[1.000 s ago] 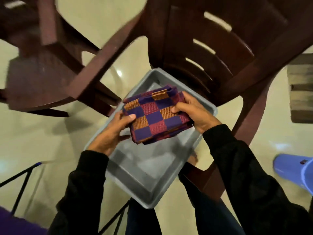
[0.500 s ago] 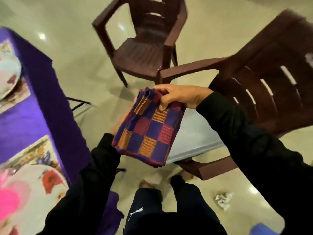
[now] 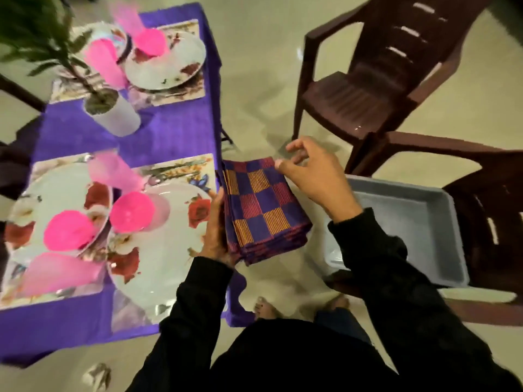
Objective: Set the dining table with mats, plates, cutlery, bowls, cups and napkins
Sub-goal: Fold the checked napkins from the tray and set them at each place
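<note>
A folded stack of checked purple, red and orange napkins [image 3: 261, 210] hangs just off the right edge of the purple-clothed table [image 3: 158, 131]. My left hand [image 3: 216, 230] grips the stack along its left side. My right hand [image 3: 314, 172] touches the top napkin's far right corner with its thumb, the fingers loosely curled above it. On the table lie floral mats [image 3: 195, 168], white rose-patterned plates [image 3: 169, 241], pink bowls [image 3: 131, 212] and pink cups [image 3: 113, 171].
A grey plastic tub [image 3: 424, 219] sits on a dark brown chair [image 3: 492, 210] at my right. A second brown chair [image 3: 376, 80] stands beyond it. A potted plant [image 3: 110, 111] stands mid-table. My bare feet [image 3: 266, 308] and a crumpled paper [image 3: 97, 376] are on the floor.
I turned from the chair and tub toward the table. The napkin stack went from hanging under my right hand to being held by my left hand; the right hand now touches its top.
</note>
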